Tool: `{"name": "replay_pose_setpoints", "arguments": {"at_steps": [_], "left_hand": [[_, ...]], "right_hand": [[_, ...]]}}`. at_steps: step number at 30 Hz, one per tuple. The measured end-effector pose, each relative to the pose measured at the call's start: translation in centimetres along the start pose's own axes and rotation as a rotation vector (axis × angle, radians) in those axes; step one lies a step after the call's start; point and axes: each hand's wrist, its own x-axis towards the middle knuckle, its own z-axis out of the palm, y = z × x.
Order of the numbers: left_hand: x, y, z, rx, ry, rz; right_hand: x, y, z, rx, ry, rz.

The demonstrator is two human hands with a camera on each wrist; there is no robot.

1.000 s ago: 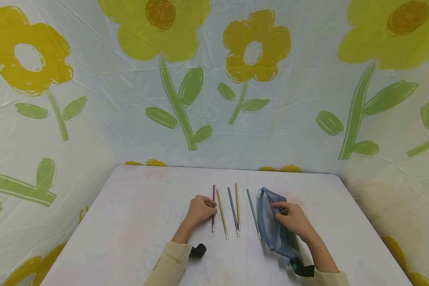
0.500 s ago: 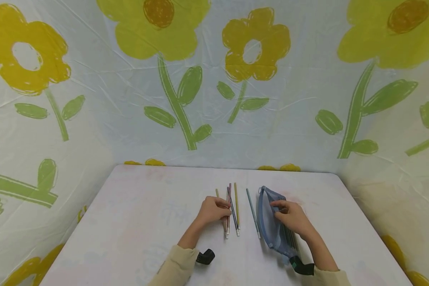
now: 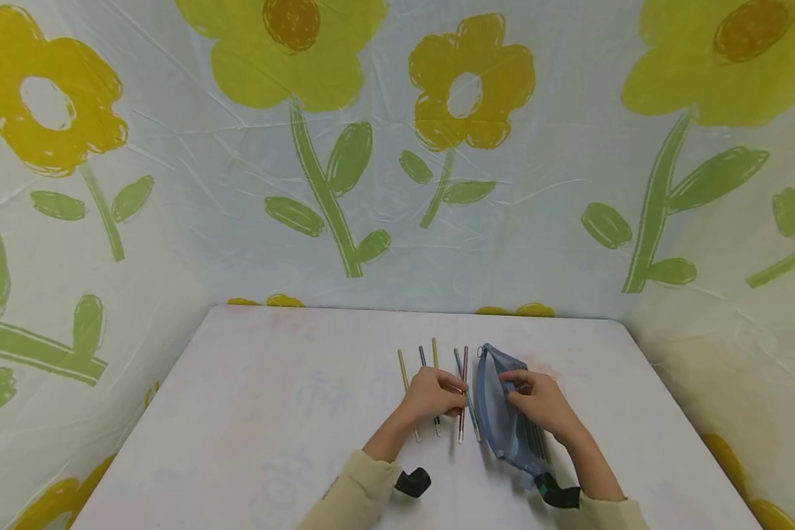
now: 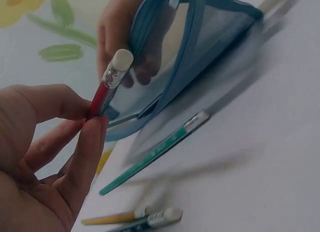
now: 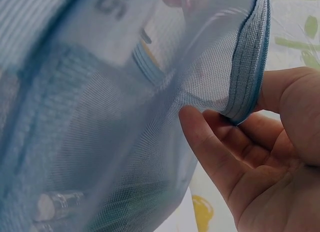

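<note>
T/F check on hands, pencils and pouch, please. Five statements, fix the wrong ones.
1. The left hand pinches the red pencil. True.
2. The right hand holds a pencil. False: it holds the edge of the blue mesh pouch.
3. The pouch is zipped shut. False: its mouth is open.
4. The green pencil lies outside the pouch. True.
5. The red pencil's eraser is black. False: white.

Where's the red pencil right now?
In the head view, the red pencil is pinched in the person's left hand, near the green pencil and just left of the blue pouch.
</note>
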Motion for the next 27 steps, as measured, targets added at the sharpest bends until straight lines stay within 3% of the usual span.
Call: {"name": "replay_pose_setpoints", "arguments": {"at_steps": [8,21,27], "left_hand": [[0.3,0.6,2.0,0.014,0.0,-0.03],[-0.4,0.9,3.0,-0.022,-0.04,-0.036],[0.1,0.9,3.6,-0.032,-0.026,-0.011]], "right_hand": [[0.3,-0.1,-0.1,0.005,0.002,-0.001],[-0.2,0.1,0.0,0.021,0.012,-0.005],[-0.2,0.1,-0.1,0.025,0.016,-0.013]]}}
